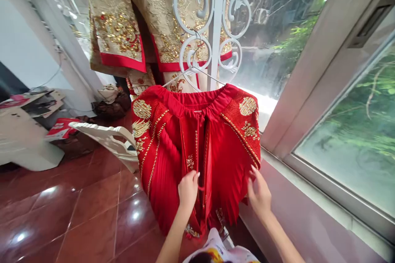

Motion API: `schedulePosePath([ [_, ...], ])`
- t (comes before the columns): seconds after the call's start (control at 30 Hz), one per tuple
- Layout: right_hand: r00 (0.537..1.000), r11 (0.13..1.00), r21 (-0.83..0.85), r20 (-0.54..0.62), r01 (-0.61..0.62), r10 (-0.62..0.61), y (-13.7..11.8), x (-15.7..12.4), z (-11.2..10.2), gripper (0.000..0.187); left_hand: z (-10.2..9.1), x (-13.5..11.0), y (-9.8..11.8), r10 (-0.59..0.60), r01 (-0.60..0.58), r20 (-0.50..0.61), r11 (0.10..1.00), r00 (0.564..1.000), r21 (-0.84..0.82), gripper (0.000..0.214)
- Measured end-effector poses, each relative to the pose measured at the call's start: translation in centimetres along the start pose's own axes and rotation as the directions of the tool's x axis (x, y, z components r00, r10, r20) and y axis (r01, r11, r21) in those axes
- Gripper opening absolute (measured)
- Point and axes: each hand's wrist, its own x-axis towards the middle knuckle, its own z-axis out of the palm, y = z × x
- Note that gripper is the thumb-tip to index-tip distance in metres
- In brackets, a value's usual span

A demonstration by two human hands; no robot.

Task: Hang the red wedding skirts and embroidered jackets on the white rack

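Note:
A red pleated skirt [168,148] with gold beading and embroidery hangs by its gathered elastic waistband from a thin wire hanger [210,76]. In front of its middle panels, my left hand [188,191] is closed in a pinch. A short red cord [200,189] shows at its fingertips. Over by the skirt's right edge is my right hand [261,195], slightly blurred. Its thumb and fingers are apart, and nothing shows between them. I cannot tell whether it touches the cloth.
The hanger hooks on a white scrolled metal stand [217,28]. Behind hang cream garments [119,28] with gold sequins and red hems. A white chair [105,135] stands left on the tiled floor [92,209]. Windows [354,131] and a ledge [296,201] line the right.

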Motion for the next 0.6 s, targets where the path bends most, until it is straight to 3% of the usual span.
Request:
schedulePosePath([
  [0.03, 0.969, 0.978, -0.163, -0.188, 0.133, -0.163, -1.6, 2.3, -0.5, 0.047, 0.8, -1.4, -1.3, -0.087, 0.086, 0.069, 0.996, 0.994, 0.027, 0.027],
  [0.07, 0.893, 0.908, -0.341, -0.284, 0.245, -0.348, -3.6, 4.8, -0.8, 0.051, 1.3, -2.5, -2.4, -0.149, 0.145, 0.091, 0.988, 0.985, 0.045, 0.026],
  [0.1, 0.818, 0.805, -0.490, -0.273, 0.335, -0.507, -5.9, 7.4, -0.9, 0.055, 1.5, -3.2, -3.4, -0.202, 0.194, 0.115, 0.978, 0.973, 0.075, 0.025],
  [0.13, 0.773, 0.690, -0.587, -0.163, 0.424, -0.613, -8.4, 9.8, -0.9, 0.057, 1.3, -3.6, -4.2, -0.243, 0.230, 0.135, 0.968, 0.961, 0.105, 0.025],
  [0.2, 0.702, 0.529, -0.708, -0.066, 0.468, -0.709, -12.9, 14.0, -0.4, 0.048, 0.3, -4.0, -5.1, -0.284, 0.257, 0.183, 0.953, 0.941, 0.159, 0.026],
  [0.27, 0.690, 0.404, -0.812, -0.004, 0.420, -0.724, -16.1, 16.9, 0.2, 0.040, -0.8, -4.2, -5.3, -0.301, 0.259, 0.249, 0.948, 0.921, 0.186, 0.027],
  [0.33, 0.703, 0.319, -0.878, 0.027, 0.356, -0.711, -17.6, 18.7, 0.4, 0.034, -1.2, -4.8, -5.1, -0.302, 0.255, 0.321, 0.950, 0.898, 0.181, 0.024],
  [0.5, 0.732, 0.191, -0.906, 0.164, 0.377, -0.662, -18.2, 20.0, -0.7, 0.015, -0.6, -6.8, -4.5, -0.277, 0.257, 0.478, 0.960, 0.834, 0.108, 0.016],
  [0.6, 0.711, 0.117, -0.892, 0.262, 0.436, -0.653, -18.5, 20.2, -1.3, 0.015, -3.0, -5.5, -3.6, -0.236, 0.216, 0.537, 0.971, 0.810, 0.100, 0.014],
])
